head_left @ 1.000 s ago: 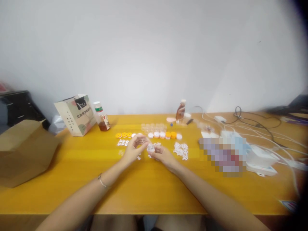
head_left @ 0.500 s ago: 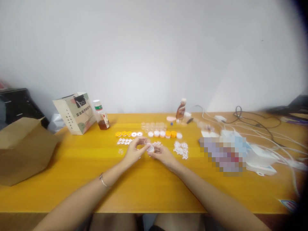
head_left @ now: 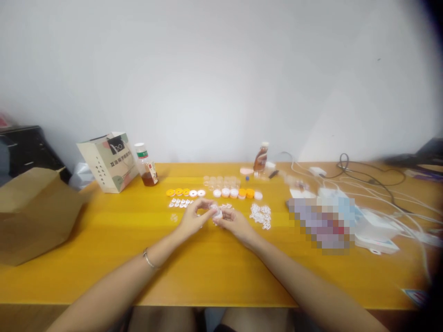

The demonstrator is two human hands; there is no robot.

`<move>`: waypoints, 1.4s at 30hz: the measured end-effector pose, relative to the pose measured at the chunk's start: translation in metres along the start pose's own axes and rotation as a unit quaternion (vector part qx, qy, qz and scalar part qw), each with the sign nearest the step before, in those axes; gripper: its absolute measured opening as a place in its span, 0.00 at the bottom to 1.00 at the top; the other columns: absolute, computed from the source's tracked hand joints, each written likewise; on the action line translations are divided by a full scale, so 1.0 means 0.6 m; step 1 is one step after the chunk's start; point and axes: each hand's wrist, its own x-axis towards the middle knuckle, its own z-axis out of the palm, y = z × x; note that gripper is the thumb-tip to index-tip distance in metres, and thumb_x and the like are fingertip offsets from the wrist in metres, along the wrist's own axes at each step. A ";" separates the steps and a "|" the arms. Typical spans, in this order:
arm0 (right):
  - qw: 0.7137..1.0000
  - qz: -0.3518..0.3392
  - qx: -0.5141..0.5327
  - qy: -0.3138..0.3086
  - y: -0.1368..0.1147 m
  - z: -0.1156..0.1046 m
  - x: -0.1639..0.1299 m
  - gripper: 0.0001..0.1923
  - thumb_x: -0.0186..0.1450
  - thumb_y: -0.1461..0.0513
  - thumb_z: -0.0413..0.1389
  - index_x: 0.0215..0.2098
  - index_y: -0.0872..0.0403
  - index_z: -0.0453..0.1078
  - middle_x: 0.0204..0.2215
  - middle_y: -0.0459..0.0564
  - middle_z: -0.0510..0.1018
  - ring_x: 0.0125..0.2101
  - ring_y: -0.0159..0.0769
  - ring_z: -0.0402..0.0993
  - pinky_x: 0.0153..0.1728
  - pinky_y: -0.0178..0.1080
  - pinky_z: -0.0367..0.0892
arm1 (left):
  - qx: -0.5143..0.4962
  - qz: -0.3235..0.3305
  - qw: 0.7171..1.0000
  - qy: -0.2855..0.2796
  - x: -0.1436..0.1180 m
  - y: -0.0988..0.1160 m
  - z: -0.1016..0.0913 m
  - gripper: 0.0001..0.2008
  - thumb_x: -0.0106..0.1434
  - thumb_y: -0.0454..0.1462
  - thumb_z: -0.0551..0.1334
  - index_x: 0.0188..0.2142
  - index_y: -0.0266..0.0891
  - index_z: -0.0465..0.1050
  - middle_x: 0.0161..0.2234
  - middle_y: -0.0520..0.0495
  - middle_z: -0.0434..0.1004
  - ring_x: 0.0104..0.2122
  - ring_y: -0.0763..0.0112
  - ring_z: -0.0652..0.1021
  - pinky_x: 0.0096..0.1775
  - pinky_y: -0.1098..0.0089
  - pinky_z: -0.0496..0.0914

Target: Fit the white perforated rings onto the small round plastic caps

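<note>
— Fingers (head_left: 204,213) of the left hand (head_left: 191,219) and right hand (head_left: 232,222) meet on one small white cap (head_left: 217,214); why lifted?

— Probably so both thumbs can work it just above the worktop (head_left: 104,230), near the rows of caps (head_left: 221,192) and loose white bits (head_left: 260,215).

— Pose?

— Forearms converge, wrists low, fingers curled, pinching the cap between them.

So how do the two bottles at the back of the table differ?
The left bottle, beside the paper bag, is clear, with a white cap and amber liquid filling only its lower part. The right bottle, near the cables, is brown all over and looks slimmer, with a pale top. Both stand upright on the yellow table, far from both hands.
</note>
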 end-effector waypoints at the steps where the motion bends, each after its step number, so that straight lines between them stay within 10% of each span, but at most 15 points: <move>1: 1.000 -0.001 -0.001 -0.002 0.000 0.000 0.000 0.18 0.48 0.56 0.61 0.36 0.55 0.70 0.27 0.45 0.73 0.26 0.29 0.64 0.28 0.32 0.57 | 0.004 -0.003 1.000 0.001 -0.001 0.002 0.000 0.11 0.53 0.39 0.62 0.36 0.38 0.70 0.34 0.47 0.73 0.34 0.71 0.72 0.40 0.69 0.66; 17: 0.996 -0.016 -0.015 -0.083 -0.025 0.000 -0.015 0.12 0.51 0.54 0.59 0.25 0.55 0.69 0.20 0.42 0.66 0.23 0.28 0.59 0.26 0.32 0.56 | -0.085 -0.010 0.990 -0.115 0.008 0.012 -0.027 0.14 0.54 0.40 0.61 0.39 0.36 0.69 0.36 0.44 0.72 0.38 0.68 0.72 0.41 0.69 0.66; 29: 0.995 -0.049 -0.075 0.040 -0.021 0.016 -0.015 0.14 0.51 0.56 0.58 0.35 0.52 0.71 0.27 0.45 0.74 0.32 0.38 0.68 0.36 0.39 0.61 | -0.027 -0.002 0.999 0.036 -0.007 0.022 0.004 0.11 0.51 0.41 0.64 0.31 0.38 0.66 0.30 0.49 0.70 0.32 0.71 0.71 0.38 0.70 0.64; 36: 0.995 -0.003 0.087 -0.051 -0.013 0.010 -0.017 0.12 0.52 0.54 0.59 0.25 0.55 0.69 0.18 0.42 0.66 0.20 0.26 0.59 0.24 0.32 0.55 | -0.218 -0.062 0.965 -0.134 -0.002 0.028 -0.015 0.19 0.55 0.46 0.59 0.43 0.39 0.67 0.39 0.44 0.72 0.40 0.63 0.72 0.39 0.68 0.66; 42: 0.990 0.011 0.128 -0.067 -0.014 0.011 -0.018 0.13 0.50 0.54 0.61 0.27 0.56 0.69 0.20 0.43 0.67 0.21 0.26 0.60 0.25 0.32 0.55 | -0.278 -0.084 0.945 -0.149 -0.005 0.028 -0.008 0.22 0.54 0.49 0.59 0.44 0.38 0.68 0.41 0.42 0.72 0.38 0.63 0.73 0.37 0.67 0.67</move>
